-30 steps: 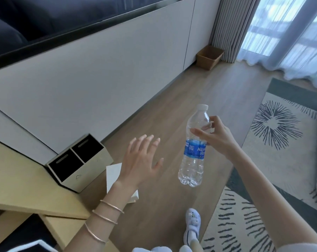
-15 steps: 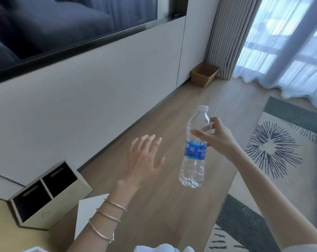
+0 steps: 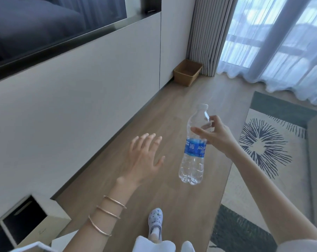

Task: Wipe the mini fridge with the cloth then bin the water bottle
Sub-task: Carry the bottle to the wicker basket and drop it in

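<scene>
My right hand (image 3: 215, 136) grips a clear plastic water bottle (image 3: 194, 155) with a blue label and white cap, holding it upright by its upper part above the wooden floor. My left hand (image 3: 145, 157) floats to the bottle's left with fingers spread and nothing in it, three thin bangles on the wrist. A brown open-topped bin (image 3: 187, 72) stands on the floor far ahead, against the wall by the curtain. The mini fridge and the cloth are out of sight.
A long white wall panel (image 3: 81, 91) runs along the left under a dark screen. A two-slot beige box (image 3: 26, 224) sits at the bottom left. A patterned rug (image 3: 267, 148) covers the floor on the right. My shoe (image 3: 155, 222) shows below.
The view has moved forward along the wall: the two-slot box has slid down to the bottom left and the brown bin looks nearer. Both hands hold the same pose with the bottle.
</scene>
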Available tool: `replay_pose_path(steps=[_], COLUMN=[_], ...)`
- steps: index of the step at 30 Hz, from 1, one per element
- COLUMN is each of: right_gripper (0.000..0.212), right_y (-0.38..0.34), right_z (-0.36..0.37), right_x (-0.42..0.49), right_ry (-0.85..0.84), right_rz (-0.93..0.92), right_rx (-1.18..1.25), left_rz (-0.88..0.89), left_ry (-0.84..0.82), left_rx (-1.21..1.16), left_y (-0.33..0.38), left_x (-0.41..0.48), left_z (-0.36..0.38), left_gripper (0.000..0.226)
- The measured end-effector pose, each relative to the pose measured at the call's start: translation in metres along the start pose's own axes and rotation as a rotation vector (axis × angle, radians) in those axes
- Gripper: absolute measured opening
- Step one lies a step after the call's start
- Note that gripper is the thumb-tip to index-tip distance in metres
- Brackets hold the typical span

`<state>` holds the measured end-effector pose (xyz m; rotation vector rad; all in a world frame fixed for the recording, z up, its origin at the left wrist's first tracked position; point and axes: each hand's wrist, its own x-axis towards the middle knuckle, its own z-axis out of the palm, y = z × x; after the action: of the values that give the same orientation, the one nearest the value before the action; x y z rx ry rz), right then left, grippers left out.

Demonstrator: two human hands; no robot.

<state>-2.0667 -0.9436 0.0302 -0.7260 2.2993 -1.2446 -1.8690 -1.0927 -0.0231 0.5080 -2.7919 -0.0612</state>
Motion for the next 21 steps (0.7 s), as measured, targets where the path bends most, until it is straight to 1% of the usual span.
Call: replay_pose_path(steps=[4, 7, 11, 13, 16, 21], right_gripper=[0.07, 0.076, 0.076, 0.075, 0.067, 0.069], right_y=[-0.016, -0.027, -0.029, -0.028, -0.019, -0.003], right_z=[-0.006, -0.012, -0.021, -0.025, -0.035, -0.058], right_x=[0.066, 0.113, 0.168, 0.19, 0.23, 0.303], right_ry=[0.007, 0.022, 0.066, 0.072, 0.103, 0.085], right_rz=[0.01, 0.025, 0.037, 0.044, 0.058, 0.066], right_rx=[-0.007, 0.0, 0.013, 0.023, 0.033, 0.027], left_rz=[0.019, 0.044, 0.067, 0.072, 0.08, 0.072], left_ry=[-0.007, 0.002, 0.001, 0.008, 0.015, 0.026], left_rx=[0.002, -0.001, -0.005, -0.018, -0.032, -0.042], left_y=[-0.027, -0.045, -0.061, -0.066, -0.071, -0.071], left_x=[0.067, 0.121, 0.185, 0.209, 0.248, 0.319], left_z=[0.009, 0.015, 0.026, 0.034, 0.05, 0.085], left_gripper=[0.059, 0.059, 0.059, 0.058, 0.057, 0.057])
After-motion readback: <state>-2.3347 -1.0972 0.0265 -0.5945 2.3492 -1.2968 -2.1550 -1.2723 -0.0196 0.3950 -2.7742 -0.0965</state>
